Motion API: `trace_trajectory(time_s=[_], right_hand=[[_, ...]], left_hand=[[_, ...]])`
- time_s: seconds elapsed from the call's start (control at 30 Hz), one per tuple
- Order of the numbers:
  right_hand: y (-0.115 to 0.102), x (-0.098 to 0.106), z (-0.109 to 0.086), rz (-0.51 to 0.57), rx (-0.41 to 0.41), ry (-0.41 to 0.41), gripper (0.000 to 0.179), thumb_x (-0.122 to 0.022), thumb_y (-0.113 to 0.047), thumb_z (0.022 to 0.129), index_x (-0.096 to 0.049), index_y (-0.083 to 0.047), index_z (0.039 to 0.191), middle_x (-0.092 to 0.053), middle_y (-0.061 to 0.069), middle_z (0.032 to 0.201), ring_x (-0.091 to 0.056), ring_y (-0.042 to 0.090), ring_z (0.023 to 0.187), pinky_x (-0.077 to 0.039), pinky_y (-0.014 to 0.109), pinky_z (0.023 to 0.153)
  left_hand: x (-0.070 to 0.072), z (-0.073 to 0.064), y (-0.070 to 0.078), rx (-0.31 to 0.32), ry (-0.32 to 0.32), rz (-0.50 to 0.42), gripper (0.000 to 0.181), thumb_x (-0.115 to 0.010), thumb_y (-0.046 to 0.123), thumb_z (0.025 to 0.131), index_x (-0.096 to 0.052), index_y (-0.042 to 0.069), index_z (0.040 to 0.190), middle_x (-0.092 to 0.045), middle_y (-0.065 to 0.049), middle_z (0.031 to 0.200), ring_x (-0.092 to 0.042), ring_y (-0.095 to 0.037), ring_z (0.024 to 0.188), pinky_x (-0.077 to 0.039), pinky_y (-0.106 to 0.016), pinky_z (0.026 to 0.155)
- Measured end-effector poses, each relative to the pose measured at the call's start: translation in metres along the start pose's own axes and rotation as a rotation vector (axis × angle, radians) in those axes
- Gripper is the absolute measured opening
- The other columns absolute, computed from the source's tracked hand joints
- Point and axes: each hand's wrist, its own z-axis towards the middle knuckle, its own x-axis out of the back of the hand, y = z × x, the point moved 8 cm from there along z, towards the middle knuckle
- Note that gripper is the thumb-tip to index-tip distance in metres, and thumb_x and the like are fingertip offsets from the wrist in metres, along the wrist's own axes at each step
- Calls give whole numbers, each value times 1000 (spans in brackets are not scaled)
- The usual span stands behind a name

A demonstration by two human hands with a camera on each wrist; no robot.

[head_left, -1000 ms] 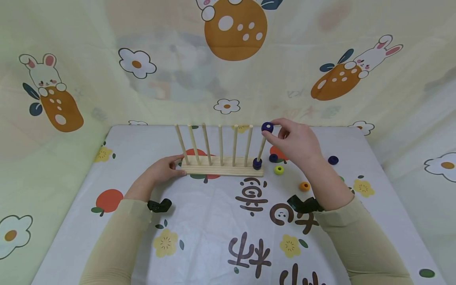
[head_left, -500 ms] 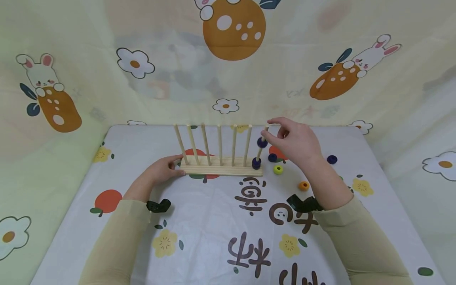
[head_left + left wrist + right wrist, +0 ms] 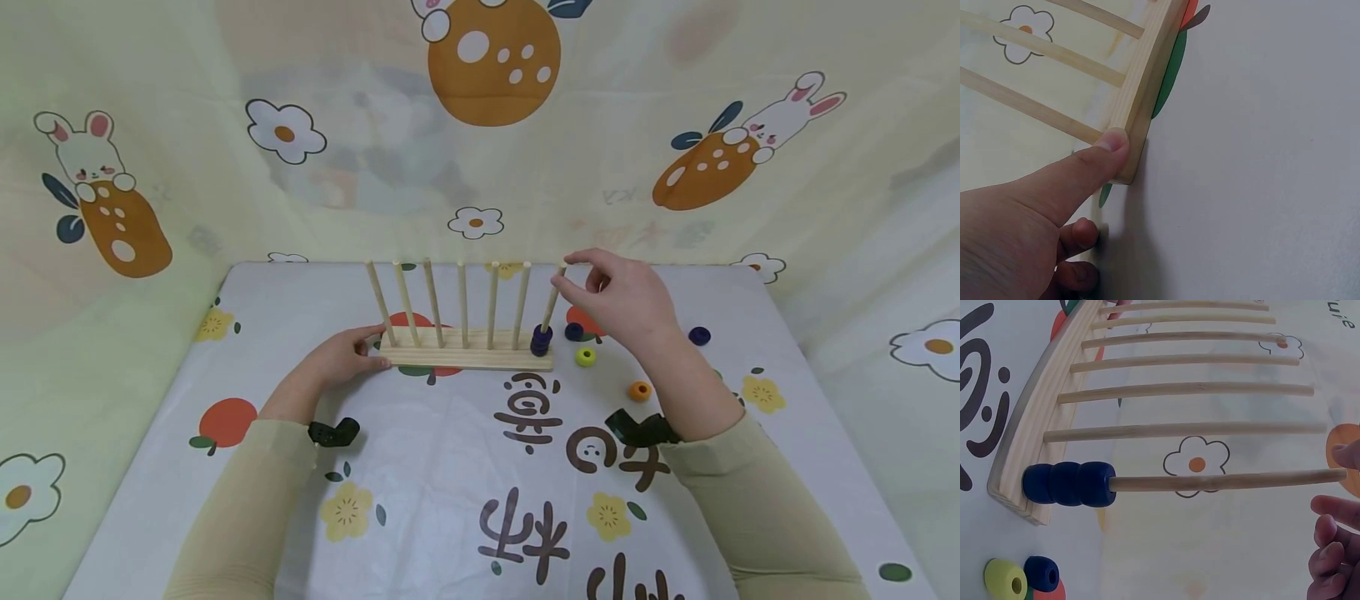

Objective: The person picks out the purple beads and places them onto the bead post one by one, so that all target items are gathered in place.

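Head view first: a pale wooden rack with seven upright dowel pegs (image 3: 467, 357) stands on the printed table cloth (image 3: 450, 500), and the left hand (image 3: 341, 357) rests against its left end, thumb and fingers on the base. The right hand (image 3: 626, 300) hovers at the tip of the rightmost peg (image 3: 552, 297), fingers loosely parted and holding nothing. Three dark blue wooden ring beads (image 3: 540, 340) sit stacked at the foot of that peg. They look small, light, hard and smooth, so a pinch across the rim should suit them, though they may roll if dropped. Loose on the cloth just right of the rack lie another blue bead (image 3: 574, 332), a yellow-green bead (image 3: 586, 357), an orange bead (image 3: 640, 391) and, farther right, one more blue bead (image 3: 699, 336). Left wrist view: the thumb (image 3: 1094, 159) presses flat on the corner of the rack base (image 3: 1141, 94) while the other fingers curl below it. Right wrist view: the blue stack (image 3: 1069, 484) sits tight against the base, the fingertips (image 3: 1335, 540) spread near the peg tip (image 3: 1335, 475) without touching it; the neighbouring pegs stand close alongside and could crowd the fingers.
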Motion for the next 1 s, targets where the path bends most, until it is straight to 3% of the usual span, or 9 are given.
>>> trace_trajectory(time_s=[0.23,0.4,0.83,1.0], right_hand=[[5,0,-1,2,5,-11,50,-62,-56,91,-65,-21,128,-58,4,83,-51,24,76,-40,37,63],[16,-2,-2,-8,17,-31,51,-63,-54,92,-65,-19,130,-60,6,93,-53,26,87,-44,38,67],[56,-33,-2,-1,-16,-145,62,-59,-61,91,-62,-15,132,-61,11,109,-53,31,101,-47,43,74],[71,-47,0,3,-44,-175,55,-61,-53,93,-61,-15,133,-61,13,112,-53,31,100,-46,42,73]], left_hand=[[1,0,-1,14,0,2,75,-75,39,88,-40,24,153,-47,-8,91,-45,-23,84,-35,-36,69],[1,1,-1,8,5,6,75,-75,40,88,-41,24,153,-47,-8,91,-45,-23,84,-34,-36,69],[0,3,-2,-3,12,22,75,-74,41,89,-40,23,153,-48,-8,92,-45,-23,84,-35,-35,69],[1,1,0,4,2,12,75,-74,40,89,-40,22,153,-48,-8,91,-45,-23,83,-35,-35,69]])
